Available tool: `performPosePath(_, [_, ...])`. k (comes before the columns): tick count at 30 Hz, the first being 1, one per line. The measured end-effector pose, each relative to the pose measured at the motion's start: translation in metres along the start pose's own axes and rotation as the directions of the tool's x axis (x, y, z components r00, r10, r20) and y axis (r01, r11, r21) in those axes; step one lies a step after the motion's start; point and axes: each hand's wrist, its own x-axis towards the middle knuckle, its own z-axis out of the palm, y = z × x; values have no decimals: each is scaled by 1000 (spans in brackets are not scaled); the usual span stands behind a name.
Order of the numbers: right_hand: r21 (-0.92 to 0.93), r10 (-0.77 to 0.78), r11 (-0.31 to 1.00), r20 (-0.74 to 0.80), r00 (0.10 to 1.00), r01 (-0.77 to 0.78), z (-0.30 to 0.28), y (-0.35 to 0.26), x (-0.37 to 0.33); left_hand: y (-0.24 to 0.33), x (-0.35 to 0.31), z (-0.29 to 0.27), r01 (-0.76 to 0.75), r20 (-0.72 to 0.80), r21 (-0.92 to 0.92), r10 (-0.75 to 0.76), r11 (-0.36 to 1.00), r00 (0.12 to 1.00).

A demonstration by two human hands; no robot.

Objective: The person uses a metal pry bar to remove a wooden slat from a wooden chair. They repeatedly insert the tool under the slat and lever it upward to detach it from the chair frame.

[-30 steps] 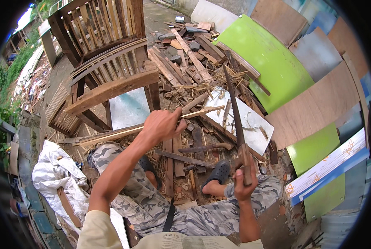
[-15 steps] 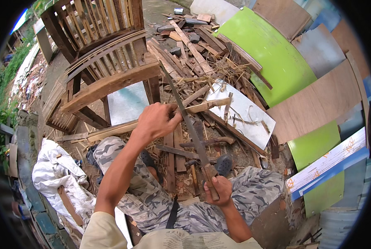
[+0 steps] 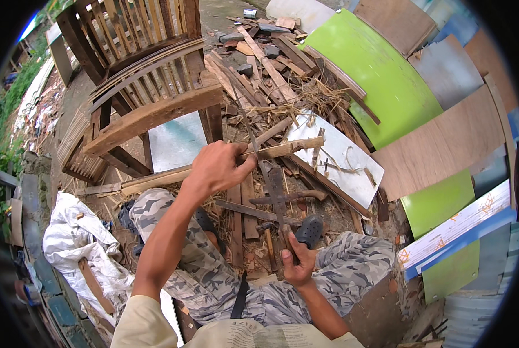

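Note:
My left hand (image 3: 222, 167) is closed around a long, rough wooden strip (image 3: 294, 147), which lies slantwise from the left ground to the right past my fist. My right hand (image 3: 299, 261), lower down, holds the wooden handle of a handsaw. The long, narrow blade of the handsaw (image 3: 266, 169) points up and away from me and crosses the strip just right of my left fist. Blade and strip appear to touch where they cross. The far end of the blade looks thin and blurred.
A slatted wooden chair (image 3: 155, 119) stands ahead on the left. Scrap wood (image 3: 265, 75) is piled beyond the strip, with a white board (image 3: 343, 159) and a green panel (image 3: 381, 75) to the right. A hammer (image 3: 271, 246) lies between my feet; a white sack (image 3: 77, 243) sits left.
The handsaw has been drawn along the strip, its handle shifting slightly left and up with my right hand, and the blade has turned more edge-on. My left hand stays on the strip.

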Motion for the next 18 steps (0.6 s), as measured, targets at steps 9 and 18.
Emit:
performPosePath(9, [-36,-36,999,-78,996,33,7,9,-12,4,3,-6,34,27,-49,-33,998,999])
performPosePath(18, [-115,-51,993,-103,993,39,13,5,-9,3,6,-8,3,33,-98,0,995,999])
